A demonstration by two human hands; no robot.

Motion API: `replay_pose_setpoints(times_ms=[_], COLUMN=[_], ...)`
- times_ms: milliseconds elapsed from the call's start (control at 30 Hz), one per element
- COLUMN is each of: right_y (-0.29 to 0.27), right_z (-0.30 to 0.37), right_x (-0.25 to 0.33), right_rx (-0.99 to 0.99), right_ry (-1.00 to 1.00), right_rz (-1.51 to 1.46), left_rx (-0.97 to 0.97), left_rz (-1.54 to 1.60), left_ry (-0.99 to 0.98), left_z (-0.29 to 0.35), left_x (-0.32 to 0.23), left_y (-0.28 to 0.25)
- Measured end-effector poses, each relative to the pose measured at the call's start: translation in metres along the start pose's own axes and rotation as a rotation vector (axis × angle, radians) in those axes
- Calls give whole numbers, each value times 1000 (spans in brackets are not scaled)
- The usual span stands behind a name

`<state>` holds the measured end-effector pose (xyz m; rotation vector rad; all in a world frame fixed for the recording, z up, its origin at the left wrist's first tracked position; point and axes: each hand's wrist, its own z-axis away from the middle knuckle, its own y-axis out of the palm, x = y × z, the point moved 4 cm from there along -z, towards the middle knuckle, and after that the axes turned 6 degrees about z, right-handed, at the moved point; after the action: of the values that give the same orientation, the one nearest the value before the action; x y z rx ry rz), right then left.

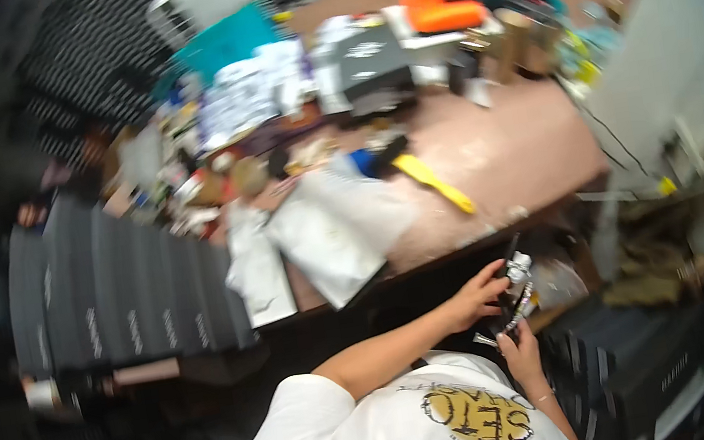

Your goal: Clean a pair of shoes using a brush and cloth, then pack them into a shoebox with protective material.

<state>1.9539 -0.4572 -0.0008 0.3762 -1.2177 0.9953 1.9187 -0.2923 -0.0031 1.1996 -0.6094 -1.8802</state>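
Close together at the right of my body, beyond the table's near edge, both my hands are on a small silver and black strap-like piece point(525, 294) with a shiny knob-like end. It resembles a watch, but blur hides its exact kind. My left hand point(475, 300) reaches across from the left, its fingers closed at the upper part of the piece. Lower down, my right hand point(521, 348) grips the other end with the thumb up. A clear plastic bag point(557, 281) lies just to the right of the piece.
The pink-topped table point(507, 149) holds a yellow-handled brush point(433, 181), white paper sheets point(326, 233), a black box point(373, 60) and orange items point(440, 11). Grey boxes point(118, 280) stand in a row at left. More dark boxes point(657, 374) stand at lower right.
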Motion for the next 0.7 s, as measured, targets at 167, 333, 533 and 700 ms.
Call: replay_pose_setpoints(times_ms=[167, 333, 533, 700], right_y=[70, 165, 246, 263], right_z=[-50, -69, -78, -73], right_x=[128, 160, 164, 186], right_rx=[352, 738, 944, 1036], right_ry=[-114, -1, 263, 249], right_rz=[-229, -423, -1084, -1391], left_rx=[-77, -602, -1131, -1173], left_rz=[143, -764, -1310, -1548], left_ry=[391, 616, 611, 33], left_z=[101, 222, 291, 255], left_x=[-67, -167, -314, -333], left_y=[-37, -169, -321, -403])
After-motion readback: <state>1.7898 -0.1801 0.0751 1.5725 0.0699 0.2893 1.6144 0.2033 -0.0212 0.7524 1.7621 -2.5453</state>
